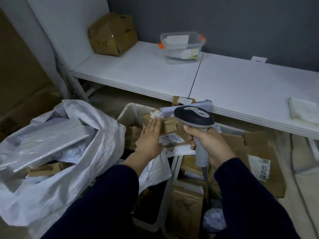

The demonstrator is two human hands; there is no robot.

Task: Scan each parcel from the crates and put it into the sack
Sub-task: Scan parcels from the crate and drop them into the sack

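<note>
My right hand (209, 143) grips the grey handle of a barcode scanner (195, 116), its dark head pointing left over the crates. My left hand (150, 137) reaches forward with straight fingers, fingertips at a brown taped cardboard parcel (168, 125) on top of the pile in the white crate (128, 112). Its fingers hold nothing. A white woven sack (57, 169) stands open at the left, with a flat grey plastic-wrapped parcel (50, 138) and a small brown box (45, 169) inside it.
A second crate at the right holds several cardboard parcels (255, 152). Behind runs a white table (241, 87) carrying a brown box (112, 33), a clear plastic tub (182, 47) and a folded white cloth (303, 109). A cable (194, 78) hangs over the table edge.
</note>
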